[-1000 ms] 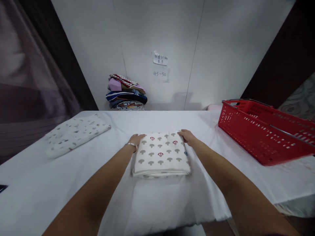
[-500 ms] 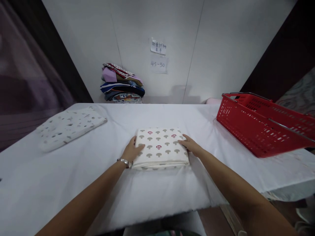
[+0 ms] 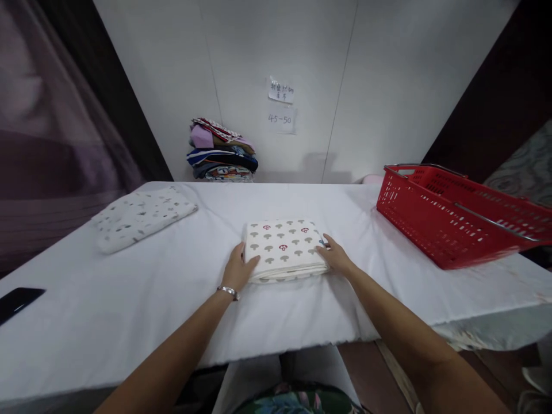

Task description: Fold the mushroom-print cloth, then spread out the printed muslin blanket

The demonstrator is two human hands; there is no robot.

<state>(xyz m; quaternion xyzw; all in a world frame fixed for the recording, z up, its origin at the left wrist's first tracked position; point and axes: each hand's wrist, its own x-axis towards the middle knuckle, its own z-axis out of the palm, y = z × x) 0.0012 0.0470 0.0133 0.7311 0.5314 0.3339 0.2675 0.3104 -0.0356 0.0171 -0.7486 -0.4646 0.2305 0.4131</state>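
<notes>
A folded white cloth printed with grey and red mushrooms (image 3: 282, 247) lies in the middle of the table covered in white fabric (image 3: 172, 299). My left hand (image 3: 238, 270), with a silver bracelet at the wrist, grips the cloth's near left corner, thumb on top. My right hand (image 3: 335, 257) holds the near right corner the same way, fingers partly under the edge. The cloth rests flat on the table.
A second folded white cloth with grey specks (image 3: 142, 215) lies at the far left. A red plastic basket (image 3: 452, 213) stands at the right. A stack of coloured folded fabrics (image 3: 222, 152) sits against the wall. A dark phone (image 3: 17, 302) lies at the left edge.
Both hands slid back from the cloth's far corners to its near corners. The view pulled back from the table.
</notes>
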